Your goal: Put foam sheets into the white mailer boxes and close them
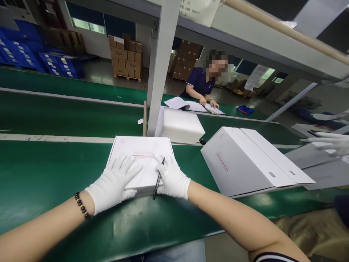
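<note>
A flat white box [141,154] with a thin red line on its lid lies on the green belt [40,174] in front of me. My left hand [114,183], in a white glove, rests flat on the lid's near left part, fingers spread. My right hand [171,178], also gloved, presses on the box's near right corner and holds a black pen [158,180] that points toward me.
A larger white box [245,160] lies to the right on the belt. A white foam block [181,127] sits behind, beside a grey post [160,72]. A co-worker's gloved hand [332,142] reaches in at the right edge. A seated person [204,87] handles papers across the line.
</note>
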Demonstrator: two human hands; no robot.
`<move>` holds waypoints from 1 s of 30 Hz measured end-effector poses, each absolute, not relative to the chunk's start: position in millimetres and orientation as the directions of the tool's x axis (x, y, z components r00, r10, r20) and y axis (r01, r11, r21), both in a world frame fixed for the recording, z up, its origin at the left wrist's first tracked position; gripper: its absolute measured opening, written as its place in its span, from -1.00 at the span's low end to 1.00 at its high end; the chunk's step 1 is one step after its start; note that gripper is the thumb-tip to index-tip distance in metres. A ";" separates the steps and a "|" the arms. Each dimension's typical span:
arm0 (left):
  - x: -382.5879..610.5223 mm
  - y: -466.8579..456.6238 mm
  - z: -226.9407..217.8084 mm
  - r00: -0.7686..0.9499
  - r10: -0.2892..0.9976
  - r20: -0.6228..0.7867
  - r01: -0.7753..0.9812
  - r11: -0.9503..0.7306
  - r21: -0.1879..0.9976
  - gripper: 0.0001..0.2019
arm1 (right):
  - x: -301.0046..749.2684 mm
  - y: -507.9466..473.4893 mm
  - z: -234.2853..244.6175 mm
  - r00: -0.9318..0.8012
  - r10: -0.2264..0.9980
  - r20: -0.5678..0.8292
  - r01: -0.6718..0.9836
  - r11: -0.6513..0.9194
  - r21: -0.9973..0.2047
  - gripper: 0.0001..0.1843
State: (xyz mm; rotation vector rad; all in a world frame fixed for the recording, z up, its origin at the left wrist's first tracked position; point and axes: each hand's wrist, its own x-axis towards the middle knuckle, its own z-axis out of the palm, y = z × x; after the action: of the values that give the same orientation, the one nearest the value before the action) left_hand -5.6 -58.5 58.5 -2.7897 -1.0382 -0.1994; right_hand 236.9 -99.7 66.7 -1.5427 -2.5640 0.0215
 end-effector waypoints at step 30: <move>-43.7 -107.2 40.3 0.380 0.922 -0.072 0.191 -0.002 0.982 -0.37 | 234.6 -178.4 4.3 0.250 0.961 -0.122 -0.171 -0.080 -0.982 -0.50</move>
State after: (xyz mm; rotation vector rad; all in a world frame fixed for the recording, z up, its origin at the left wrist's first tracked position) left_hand -43.7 -107.2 40.3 -3.2098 -2.2928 -1.7150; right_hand 234.6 -178.4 4.3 -1.2764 -0.8497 1.1569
